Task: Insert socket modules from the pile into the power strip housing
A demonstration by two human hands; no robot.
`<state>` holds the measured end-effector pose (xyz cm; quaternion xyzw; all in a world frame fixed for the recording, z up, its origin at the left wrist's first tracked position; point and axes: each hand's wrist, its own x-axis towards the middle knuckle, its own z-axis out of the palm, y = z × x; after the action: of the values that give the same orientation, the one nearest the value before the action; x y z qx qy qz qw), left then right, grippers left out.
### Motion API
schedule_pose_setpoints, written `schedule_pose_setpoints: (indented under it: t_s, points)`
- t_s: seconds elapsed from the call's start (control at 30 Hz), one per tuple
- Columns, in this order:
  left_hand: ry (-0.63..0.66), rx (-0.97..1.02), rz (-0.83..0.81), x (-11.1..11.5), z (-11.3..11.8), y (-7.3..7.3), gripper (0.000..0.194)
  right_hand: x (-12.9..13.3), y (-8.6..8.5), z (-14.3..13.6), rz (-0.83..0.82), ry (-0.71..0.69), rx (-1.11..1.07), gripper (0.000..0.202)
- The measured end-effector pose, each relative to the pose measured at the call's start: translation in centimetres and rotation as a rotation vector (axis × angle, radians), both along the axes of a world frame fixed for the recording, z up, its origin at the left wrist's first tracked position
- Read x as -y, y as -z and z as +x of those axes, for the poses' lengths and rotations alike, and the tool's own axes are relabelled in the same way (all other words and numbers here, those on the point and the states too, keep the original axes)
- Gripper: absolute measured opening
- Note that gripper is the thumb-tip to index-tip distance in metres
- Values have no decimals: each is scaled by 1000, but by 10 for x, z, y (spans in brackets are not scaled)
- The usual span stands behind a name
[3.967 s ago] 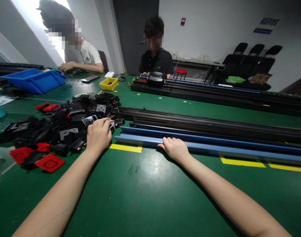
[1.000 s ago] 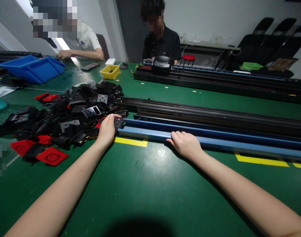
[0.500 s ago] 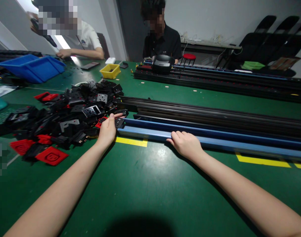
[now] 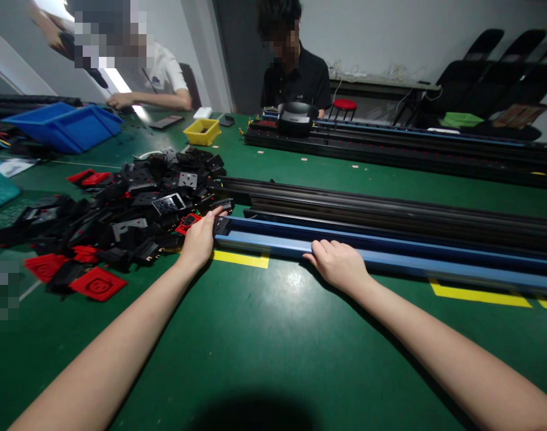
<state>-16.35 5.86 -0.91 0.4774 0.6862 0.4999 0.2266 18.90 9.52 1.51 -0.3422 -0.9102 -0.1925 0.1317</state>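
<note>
A long blue metal channel (image 4: 273, 242) lies across the table, its open side up. At its left end sits a small black socket module (image 4: 221, 225), within the channel's mouth. My left hand (image 4: 199, 242) is closed at that end, against the module's left side; the thumb and forefinger partly hide the grip. Farther along, my right hand (image 4: 338, 263) is wrapped over the near wall of the channel, fingers curled onto it. Right beside my left hand is a red socket module (image 4: 189, 222) at the edge of a heap of black modules (image 4: 133, 203).
Black rails (image 4: 367, 206) lie just behind the channel. More red modules (image 4: 97, 283) rest at the heap's near side. Beyond are a blue bin (image 4: 70, 129), a yellow bin (image 4: 202, 133) and another long rail assembly (image 4: 367, 146). Two people sit across the table.
The black module at the channel's left end has shifted slightly right with my left hand. My right hand keeps its place on the channel. The view has turned slightly.
</note>
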Motion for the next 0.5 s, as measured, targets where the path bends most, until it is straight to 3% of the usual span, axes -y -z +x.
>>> schedule_pose_setpoints:
  t_s: [0.1,0.27,0.5]
  points:
    - [4,-48,-7,3,4,-4,72,0,0,0,1,3,-3,48]
    - [88,-303,-43,9,16,-10,63,0,-1,0,0,10,-8,49]
    - [61,-320,-68,8,18,-11,60,0,0,0,-3,-1,-30,48]
